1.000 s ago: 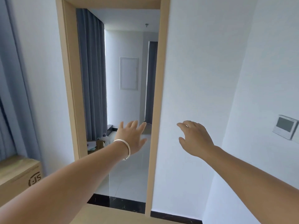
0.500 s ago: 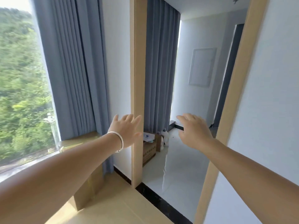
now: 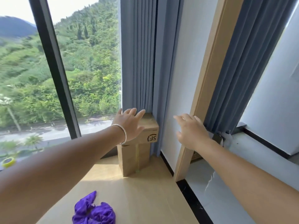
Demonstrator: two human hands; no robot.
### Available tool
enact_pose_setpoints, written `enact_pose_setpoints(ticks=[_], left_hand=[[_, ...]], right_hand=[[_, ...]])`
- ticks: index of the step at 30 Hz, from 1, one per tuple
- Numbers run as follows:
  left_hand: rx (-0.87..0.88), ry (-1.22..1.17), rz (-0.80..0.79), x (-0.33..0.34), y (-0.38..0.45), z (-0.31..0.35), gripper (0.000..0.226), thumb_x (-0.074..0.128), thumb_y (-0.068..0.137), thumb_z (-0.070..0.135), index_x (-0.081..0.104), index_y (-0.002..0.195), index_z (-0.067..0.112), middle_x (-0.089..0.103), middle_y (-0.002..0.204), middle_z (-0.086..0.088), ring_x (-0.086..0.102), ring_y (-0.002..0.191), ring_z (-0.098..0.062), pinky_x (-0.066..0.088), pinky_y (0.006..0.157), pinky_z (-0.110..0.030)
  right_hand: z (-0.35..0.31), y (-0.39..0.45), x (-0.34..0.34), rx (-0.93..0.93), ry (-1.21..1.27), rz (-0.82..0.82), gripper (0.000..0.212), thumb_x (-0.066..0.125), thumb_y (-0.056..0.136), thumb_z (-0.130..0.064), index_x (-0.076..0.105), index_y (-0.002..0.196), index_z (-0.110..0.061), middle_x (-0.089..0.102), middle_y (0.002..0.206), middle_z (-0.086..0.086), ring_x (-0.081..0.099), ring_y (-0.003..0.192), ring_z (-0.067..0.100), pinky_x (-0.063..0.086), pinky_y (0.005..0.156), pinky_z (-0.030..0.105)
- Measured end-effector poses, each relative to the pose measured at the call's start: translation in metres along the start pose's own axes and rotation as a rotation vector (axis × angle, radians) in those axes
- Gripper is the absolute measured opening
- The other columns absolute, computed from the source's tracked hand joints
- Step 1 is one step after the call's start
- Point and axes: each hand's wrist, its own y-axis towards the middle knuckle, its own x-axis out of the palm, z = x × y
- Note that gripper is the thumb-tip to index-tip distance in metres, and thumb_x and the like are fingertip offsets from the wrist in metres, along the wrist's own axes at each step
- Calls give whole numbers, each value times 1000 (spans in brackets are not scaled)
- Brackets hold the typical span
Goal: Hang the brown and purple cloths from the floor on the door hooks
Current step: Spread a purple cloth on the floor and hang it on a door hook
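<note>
Both hands empty, fingers (image 3: 137,113) spread, held out ahead.
Left hand (image 3: 129,125) in front of stacked cardboard boxes (image 3: 137,151); right hand (image 3: 191,131) by door frame (image 3: 205,81). Purple cloth (image 3: 94,211) crumpled on floor (image 3: 145,191), below left forearm.

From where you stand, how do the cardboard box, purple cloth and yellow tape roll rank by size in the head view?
1. cardboard box
2. purple cloth, though it lies nearer the camera
3. yellow tape roll, clearly smallest

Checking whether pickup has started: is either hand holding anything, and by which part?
Nothing is held. The left hand and right hand are open in the air, and the crumpled purple cloth lies untouched on the wooden floor.
</note>
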Motion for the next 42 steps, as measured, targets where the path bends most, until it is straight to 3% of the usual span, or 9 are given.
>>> enact_pose_setpoints(ticks=[11,18,22,26,30,37,42], left_hand=[[-255,-42,-193,159,55,-127,68,33,95,59,10,152,30,28,155,-7,31,140,-27,19,113,-53],[-433,-98,-417,273,11,-173,66,34,95,56,14,152,28,34,151,-9,34,138,-28,22,111,-54],[-566,-100,-569,332,-26,-184,67,34,96,55,11,152,26,30,153,-9,33,138,-28,22,111,-53],[-745,-135,-690,378,-64,-182,65,36,95,54,15,150,27,35,148,-7,39,132,-26,29,104,-48],[-1007,-222,-781,414,-97,-170,66,39,95,54,17,151,26,34,149,-8,36,134,-27,25,107,-47],[-1274,-292,-897,503,-136,-115,68,42,93,52,20,151,23,39,143,-5,40,129,-24,29,104,-43],[-1369,-411,-997,592,-180,-51,68,44,94,50,18,151,25,35,146,-5,34,134,-24,21,112,-46]], right_hand=[[-84,181,152,-213,45,-194,59,49,91,-32,32,148,-24,37,147,-3,29,138,17,19,118,40],[-152,224,271,-405,113,-411,65,50,92,-31,24,151,-20,29,154,0,22,142,18,15,119,40],[-191,236,335,-556,135,-493,64,54,90,-32,29,148,-20,34,151,0,28,139,18,18,117,38],[-227,248,400,-744,134,-581,64,53,89,-32,30,146,-21,37,148,3,35,134,22,24,112,38],[-254,261,462,-928,140,-666,65,55,85,-29,33,145,-18,39,146,7,40,129,26,31,105,38],[-279,265,587,-1202,48,-755,66,51,88,-33,27,148,-22,30,153,5,30,138,23,20,112,37],[-293,236,687,-1303,-44,-799,67,51,86,-36,25,147,-24,28,153,4,28,139,21,19,113,37]])
